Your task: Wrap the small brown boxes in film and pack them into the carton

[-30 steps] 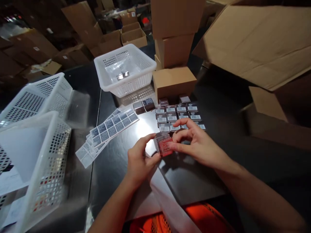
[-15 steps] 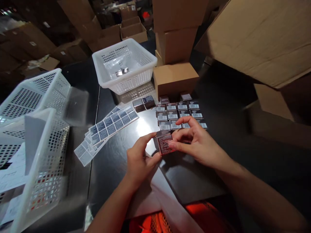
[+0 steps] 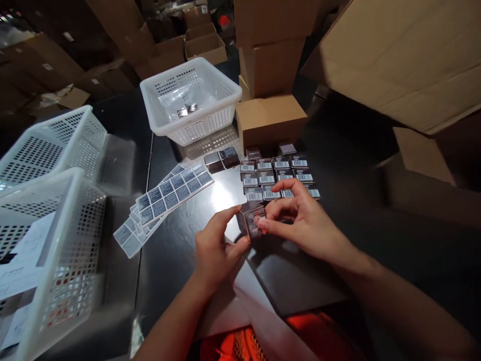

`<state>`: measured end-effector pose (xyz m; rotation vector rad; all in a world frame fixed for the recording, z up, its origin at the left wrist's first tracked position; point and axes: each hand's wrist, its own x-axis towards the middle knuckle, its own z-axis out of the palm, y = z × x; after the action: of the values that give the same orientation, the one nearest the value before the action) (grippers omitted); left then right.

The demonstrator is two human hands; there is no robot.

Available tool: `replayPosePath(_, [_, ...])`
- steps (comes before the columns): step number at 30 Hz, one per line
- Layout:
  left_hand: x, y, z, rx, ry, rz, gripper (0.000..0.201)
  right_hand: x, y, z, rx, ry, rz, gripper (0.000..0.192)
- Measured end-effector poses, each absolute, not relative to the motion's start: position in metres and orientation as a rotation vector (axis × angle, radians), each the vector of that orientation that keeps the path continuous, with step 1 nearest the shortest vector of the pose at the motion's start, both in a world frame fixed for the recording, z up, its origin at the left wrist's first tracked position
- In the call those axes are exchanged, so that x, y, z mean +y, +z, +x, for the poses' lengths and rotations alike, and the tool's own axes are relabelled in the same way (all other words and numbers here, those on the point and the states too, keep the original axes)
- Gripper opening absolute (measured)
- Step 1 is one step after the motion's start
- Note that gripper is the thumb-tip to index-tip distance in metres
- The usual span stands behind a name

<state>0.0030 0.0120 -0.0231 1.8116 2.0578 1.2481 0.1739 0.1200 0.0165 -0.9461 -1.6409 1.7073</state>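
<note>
I hold a small box (image 3: 251,223) between both hands, just above the dark table (image 3: 180,250); my left hand (image 3: 216,250) pinches its near left corner with thumb and forefinger, the other fingers curled under; my right hand (image 3: 304,223) grips its right side, thumb low on the front face and forefinger arched over the top. The box is dark with a pale label on the face turned to me; the print is too blurred to read.

Just beyond my right fingers lies a block of like boxes (image 3: 276,176), set in tight rows with barcode labels up; two more boxes (image 3: 221,159) sit apart at its left, one shiny, one dark. To the left of these, label sheets (image 3: 165,198) fan out across the table, overlapping, each a grid of small square stickers.

Behind the sheets stands a white basket (image 3: 225,108) with something shiny at its bottom; two more baskets (image 3: 56,200) stand at my far left, the nearer one holding papers (image 3: 22,260). Behind the block rises a stack of cartons (image 3: 270,65), the lowest nearly touching the back row; a big carton flap (image 3: 406,60) hangs over the right side. A pale paper strip (image 3: 255,306) runs from under my left hand toward my lap, where orange cloth (image 3: 240,346) shows.
</note>
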Motion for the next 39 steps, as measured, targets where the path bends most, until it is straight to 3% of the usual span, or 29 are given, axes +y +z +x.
replayPosePath(7, [0.020,-0.021,-0.003,2.278,1.362,1.531,0.047,0.117,0.012,0.179,-1.866,1.009,-1.103,0.057])
replayPosePath(10, [0.026,-0.018,-0.010,2.452,1.452,1.296,0.050,0.101,0.014,0.176,-2.115,1.065,-0.794,0.048])
replayPosePath(13, [0.031,-0.017,-0.017,2.512,1.463,1.165,0.053,0.087,0.010,0.170,-2.404,1.106,-0.547,0.052])
replayPosePath(18, [0.033,-0.013,-0.025,2.398,1.365,0.981,0.051,0.115,-0.001,0.170,-2.436,1.312,-0.565,0.032])
replayPosePath(26, [0.040,-0.023,-0.028,2.413,1.404,0.974,0.049,0.102,-0.001,0.152,-2.377,0.343,-0.440,0.014])
replayPosePath(29, [0.042,-0.025,-0.029,2.344,1.476,0.849,0.049,0.081,-0.010,0.135,-2.452,0.291,-0.381,0.023])
replayPosePath(34, [0.042,-0.025,-0.028,2.237,1.450,0.781,0.049,0.084,-0.026,0.125,-2.438,0.367,-0.287,0.015])
replayPosePath(39, [0.043,-0.028,-0.033,2.172,1.466,0.792,0.049,0.080,-0.023,0.128,-2.377,0.047,-0.114,0.023])
